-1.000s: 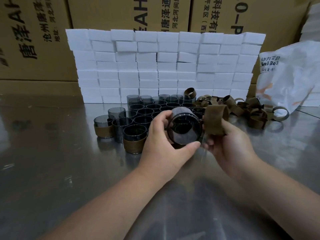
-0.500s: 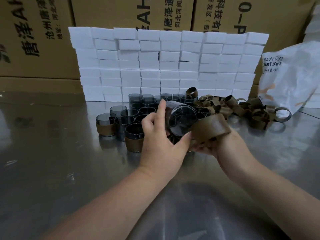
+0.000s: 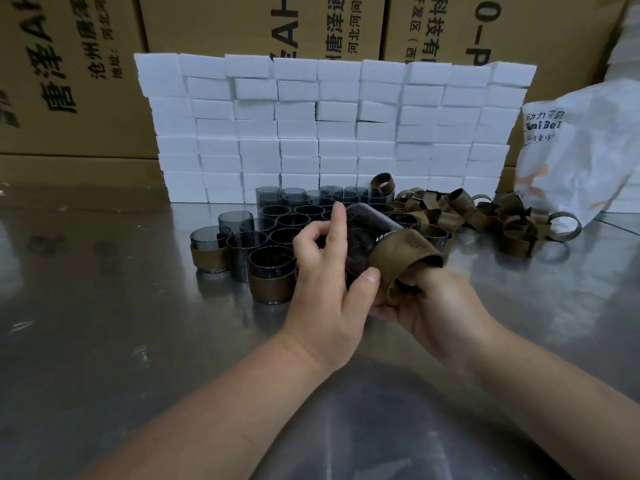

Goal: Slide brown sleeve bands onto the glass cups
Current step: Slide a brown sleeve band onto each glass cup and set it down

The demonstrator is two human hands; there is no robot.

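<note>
My left hand (image 3: 329, 282) grips a dark glass cup (image 3: 369, 225), tilted on its side above the metal table. My right hand (image 3: 436, 306) holds a brown sleeve band (image 3: 403, 256) that sits around one end of that cup. Behind the hands stand several bare dark cups (image 3: 294, 220) in rows. Two cups with bands on them, one (image 3: 209, 249) at the far left and one (image 3: 272, 277) nearer, stand at the group's front left. A heap of loose brown bands (image 3: 485, 216) lies to the right.
A wall of white foam blocks (image 3: 332, 129) stands behind the cups, with big cardboard boxes (image 3: 69, 74) behind it. A white plastic bag (image 3: 581, 157) rests at the right. The shiny metal table (image 3: 104, 341) stretches to the left and front.
The band, held apart to the right of the cup a second ago, has come onto the cup's end. The cup has tipped from facing me to lying sideways.
</note>
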